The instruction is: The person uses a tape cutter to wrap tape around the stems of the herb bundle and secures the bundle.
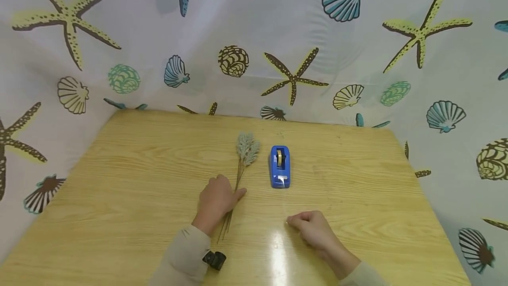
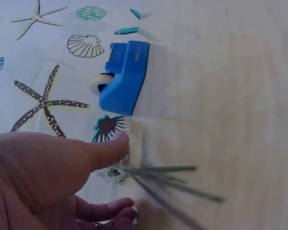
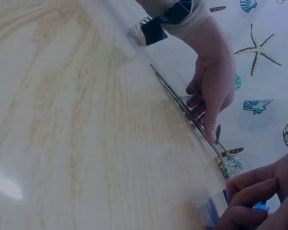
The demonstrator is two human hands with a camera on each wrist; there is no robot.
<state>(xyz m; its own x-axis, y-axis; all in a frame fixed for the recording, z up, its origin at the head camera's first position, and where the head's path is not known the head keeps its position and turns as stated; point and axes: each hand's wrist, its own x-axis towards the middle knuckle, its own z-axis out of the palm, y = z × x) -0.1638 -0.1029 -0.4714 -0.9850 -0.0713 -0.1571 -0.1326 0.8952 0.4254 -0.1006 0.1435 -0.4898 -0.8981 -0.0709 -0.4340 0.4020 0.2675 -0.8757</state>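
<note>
A small bunch of dried flowers (image 1: 248, 148) with pale grey-green heads and thin brown stems lies on the wooden table. My left hand (image 1: 217, 197) is at the stems, its thumb crossing over them. In the left wrist view a gap shows between thumb and fingers, with the stems (image 2: 168, 182) beyond it. A blue tape dispenser (image 1: 280, 181) holding a roll stands right of the flowers. Nearer me, my right hand (image 1: 313, 228) pinches the end of a clear tape strip, faintly visible toward the dispenser. The right wrist view shows its curled fingers (image 3: 252, 194).
The wooden table (image 1: 158, 153) reaches back to a white cloth (image 1: 206, 21) printed with starfish and shells, which also hangs at both sides. A black wrist-worn device (image 1: 214, 260) sits at my left sleeve. Light glares off the tabletop near its front.
</note>
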